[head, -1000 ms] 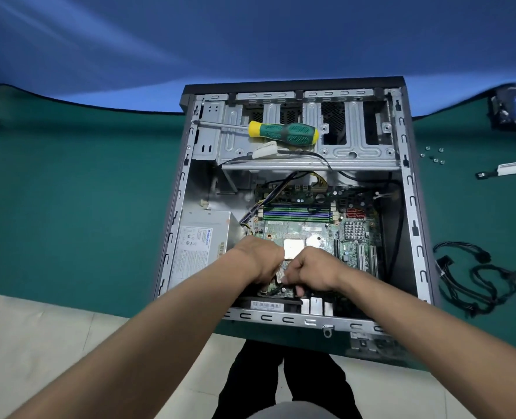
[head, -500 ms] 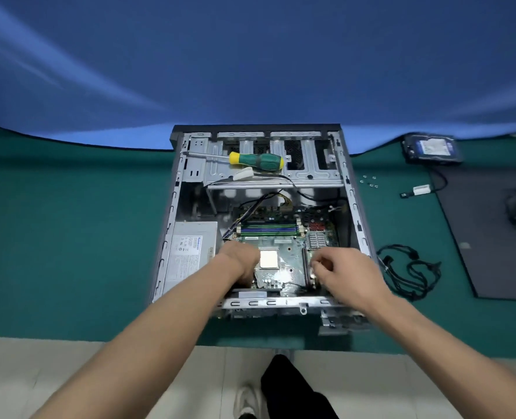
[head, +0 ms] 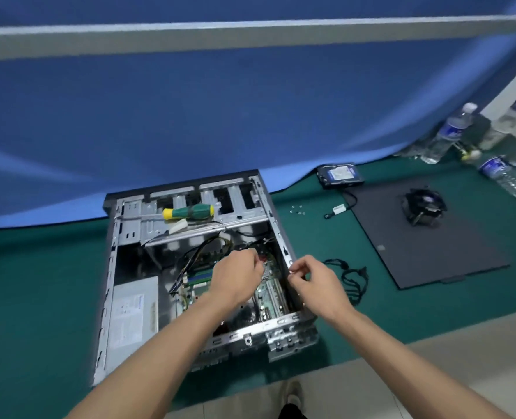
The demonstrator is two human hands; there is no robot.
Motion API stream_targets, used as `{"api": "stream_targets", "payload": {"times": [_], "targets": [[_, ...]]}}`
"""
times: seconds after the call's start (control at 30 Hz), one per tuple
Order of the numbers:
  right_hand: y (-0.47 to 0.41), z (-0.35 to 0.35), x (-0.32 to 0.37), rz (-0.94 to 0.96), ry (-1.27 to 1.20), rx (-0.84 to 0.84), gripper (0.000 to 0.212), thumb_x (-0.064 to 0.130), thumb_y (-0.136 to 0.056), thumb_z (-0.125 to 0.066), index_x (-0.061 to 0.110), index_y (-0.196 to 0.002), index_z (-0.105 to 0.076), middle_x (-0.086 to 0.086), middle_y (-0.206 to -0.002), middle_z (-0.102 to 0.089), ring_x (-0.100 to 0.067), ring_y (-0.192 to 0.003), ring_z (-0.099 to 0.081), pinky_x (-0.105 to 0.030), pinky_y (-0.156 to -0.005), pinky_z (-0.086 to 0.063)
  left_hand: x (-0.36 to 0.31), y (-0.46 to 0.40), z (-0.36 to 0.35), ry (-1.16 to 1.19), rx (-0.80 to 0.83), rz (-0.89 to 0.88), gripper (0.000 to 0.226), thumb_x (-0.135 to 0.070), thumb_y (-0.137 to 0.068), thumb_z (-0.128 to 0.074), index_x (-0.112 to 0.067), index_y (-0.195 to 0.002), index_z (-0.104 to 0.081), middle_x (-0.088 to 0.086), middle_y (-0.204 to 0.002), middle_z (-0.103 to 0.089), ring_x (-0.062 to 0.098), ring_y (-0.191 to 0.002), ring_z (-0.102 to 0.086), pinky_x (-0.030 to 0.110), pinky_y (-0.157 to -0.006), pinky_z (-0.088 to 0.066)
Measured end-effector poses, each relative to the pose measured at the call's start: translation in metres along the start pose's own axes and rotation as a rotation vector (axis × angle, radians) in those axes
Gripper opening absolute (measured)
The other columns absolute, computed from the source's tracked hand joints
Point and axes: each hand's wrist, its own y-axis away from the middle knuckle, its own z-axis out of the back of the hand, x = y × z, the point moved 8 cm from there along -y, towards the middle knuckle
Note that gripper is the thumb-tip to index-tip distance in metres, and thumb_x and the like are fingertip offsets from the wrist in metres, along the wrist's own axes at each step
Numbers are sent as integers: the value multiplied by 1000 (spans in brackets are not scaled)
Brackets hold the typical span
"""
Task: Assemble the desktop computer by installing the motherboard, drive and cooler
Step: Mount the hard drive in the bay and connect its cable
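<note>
Green cloth covers the table (head: 39, 282), blue drape behind. On it the open computer case (head: 111, 297) lies on its side, long axis running away from the person, motherboard (head: 269, 294) inside. Left hand (head: 235, 276) hovers curled over the board; whether it holds anything I cannot tell. Right hand (head: 314, 279) pinches something small at the case's right wall. Cooler (head: 423, 207) sits well apart on a dark panel (head: 426, 255), drive (head: 340, 175) beyond.

green table mat (head: 39, 297) holds the open case (head: 111, 297), with screws (head: 296, 209), drive (head: 340, 176), panel (head: 426, 246) beyond the right hand (head: 317, 282).
</note>
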Motion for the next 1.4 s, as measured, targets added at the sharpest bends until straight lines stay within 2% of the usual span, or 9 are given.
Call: {"api": "stream_targets", "payload": {"times": [0.23,0.47,0.6,0.77,0.9,1.0,1.13,1.27,1.4], "targets": [[-59,8,-25,-177,-452,186,18,11,-92,-54,11,-73,-57,-1,-54,-58,-12,-37,-46,-18,-34,-30,-63,-85,0,-69,-81,-99,17,-29,-90,-43,-20,-75,-47,2,-85,-63,28,-82,-58,30,-62,-32],[-173,71,-59,-58,-9,-7,21,29,-86,-60,25,-66,-55,10,-61,-60,-10,-60,-52,-26,-59,-41,-70,-192,-6,-275,-126,-85,18,-28,-88,-43,-16,-77,-49,6,-91,-65,29,-85,-60,32,-64,-37],[-261,100,-67,30,285,-94,9,22,-90,-51,23,-93,-59,6,-94,-63,-19,-89,-58,-30,-70,-44,-59,-240,-8,-335,-118,-53,19,-30,-87,-45,-16,-77,-51,5,-88,-65,29,-84,-60,32,-61,-33],[-363,108,-86,79,665,-105,36,3,-87,-45,9,-122,-50,-8,-123,-53,-27,-111,-47,-36,-80,-42,-45,-258,-2,-211,-221,-5,28,-28,-78,-53,-19,-56,-40,-5,-50,-46,24,-50,-48,25,-49,-23],[-415,98,-100,113,932,-56,49,1,-84,-53,7,-130,-38,-8,-133,-45,-28,-117,-45,-33,-88,-41,-40,-260,-8,-188,-175,19,25,-28,-72,-53,-17,-51,-45,-5,-43,-43,17,-42,-42,20,-46,-21],[-434,93,-105,127,965,-31,51,8,-91,-50,6,-138,-31,-11,-144,-37,-30,-124,-42,-36,-95,-40,-38,-262,-8,-177,-169,20,24,-30,-69,-48,-16,-50,-45,-4,-41,-41,16,-40,-39,16,-46,-19],[-439,84,-106,72,898,54,58,39,-98,-43,4,-141,-27,-12,-146,-31,-33,-126,-37,-38,-92,-41,-37,-262,-12,-209,-125,32,27,-24,-74,-59,-15,-52,-45,-2,-44,-43,21,-45,-43,19,-46,-20],[-427,72,-112,-22,919,183,74,20,-91,-42,7,-151,0,-5,-160,0,-31,-144,-11,-36,-106,-36,-40,-262,-13,-219,-102,50,31,-24,-75,-58,-15,-52,-40,-2,-43,-40,20,-45,-40,27,-48,-25],[-428,81,-107,6,847,90,63,24,-91,-48,9,-146,-21,-6,-154,-23,-29,-137,-27,-34,-97,-39,-40,-263,-13,-224,-84,63,33,-26,-76,-57,-16,-51,-37,-2,-43,-39,20,-46,-37,28,-51,-27]]}}
